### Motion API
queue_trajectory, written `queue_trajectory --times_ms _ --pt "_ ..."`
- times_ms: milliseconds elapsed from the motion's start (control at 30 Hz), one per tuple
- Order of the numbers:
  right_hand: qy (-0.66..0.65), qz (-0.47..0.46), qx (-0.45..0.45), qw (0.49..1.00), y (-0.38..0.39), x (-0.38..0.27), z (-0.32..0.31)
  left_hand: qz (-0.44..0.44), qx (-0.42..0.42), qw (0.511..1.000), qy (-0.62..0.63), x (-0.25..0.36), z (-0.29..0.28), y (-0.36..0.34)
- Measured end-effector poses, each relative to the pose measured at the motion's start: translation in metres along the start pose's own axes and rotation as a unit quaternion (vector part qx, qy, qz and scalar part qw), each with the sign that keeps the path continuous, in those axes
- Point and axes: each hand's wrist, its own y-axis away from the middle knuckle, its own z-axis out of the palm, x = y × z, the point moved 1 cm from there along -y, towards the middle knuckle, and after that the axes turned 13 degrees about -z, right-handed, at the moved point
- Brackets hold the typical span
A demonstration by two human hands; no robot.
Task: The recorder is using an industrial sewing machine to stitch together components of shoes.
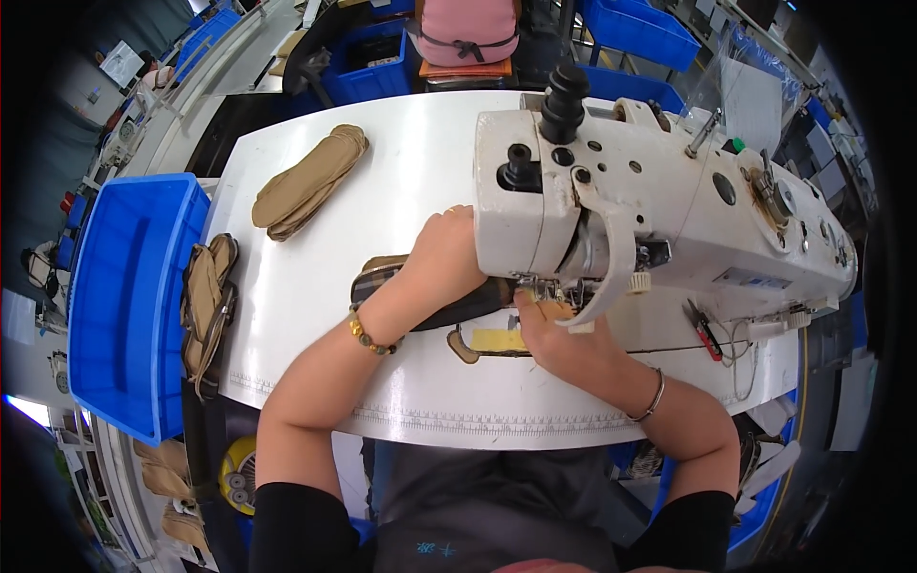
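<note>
A dark fabric shoe upper [468, 304] with a plaid pattern and a tan edge lies under the head of a white sewing machine [521, 215]. My right hand [564, 334] pinches its right end close to the presser foot and needle area. Across the upper reaches my left arm; my left hand [447, 250] is curled beside the machine head, which hides its fingertips and whatever they grip. Just below the upper, a yellow strip [499, 341] and a small curved brown piece [463, 346] are on the white table.
A stack of brown insole-shaped pieces [310, 181] lies at the table's far left. More shoe uppers [205, 306] hang over the left edge beside a blue bin [129, 306]. Red-handled thread snips [705, 329] lie right. Beyond the table stands a pink-backed chair [468, 33].
</note>
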Motion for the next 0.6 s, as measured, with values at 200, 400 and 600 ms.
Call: queue_trajectory --times_ms 200,400,600 --pt "-0.027 0.015 0.071 0.997 -0.006 0.004 -0.005 0.090 0.016 0.987 -0.132 0.022 -0.039 0.034" --pt "-0.075 0.021 0.073 0.994 -0.007 0.011 -0.001 0.146 -0.035 0.988 -0.040 0.017 -0.023 0.042" --pt "-0.074 0.008 0.119 0.990 -0.013 0.009 -0.013 0.114 -0.043 0.992 -0.016 0.009 -0.017 0.037"
